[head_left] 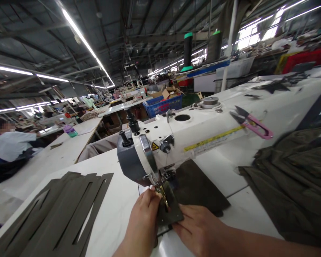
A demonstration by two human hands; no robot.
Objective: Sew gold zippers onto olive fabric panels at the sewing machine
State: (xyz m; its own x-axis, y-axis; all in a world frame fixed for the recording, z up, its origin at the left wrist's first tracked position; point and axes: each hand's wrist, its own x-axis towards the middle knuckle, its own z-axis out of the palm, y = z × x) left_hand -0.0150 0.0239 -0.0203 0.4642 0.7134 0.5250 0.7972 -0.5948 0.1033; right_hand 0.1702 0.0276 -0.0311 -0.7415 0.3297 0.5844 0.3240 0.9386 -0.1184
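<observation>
Both of my hands hold a small olive fabric panel (169, 208) under the presser foot of a white industrial sewing machine (203, 132). A gold-toned zipper (163, 196) runs along the panel beneath the needle area. My left hand (143, 217) grips the panel's near-left side, beside the zipper. My right hand (200, 225) presses on its right edge. A larger dark olive fabric piece (198, 185) lies behind the machine's needle end. Pink-handled thread snips (253, 123) rest on top of the machine.
Slotted olive fabric cutouts (56, 214) lie on the white table (115, 178) to my left, and a bulky olive garment (291, 185) lies to my right. Thread cones (187, 50) stand behind. A co-worker (10, 142) sits at a far table near a blue crate (163, 106).
</observation>
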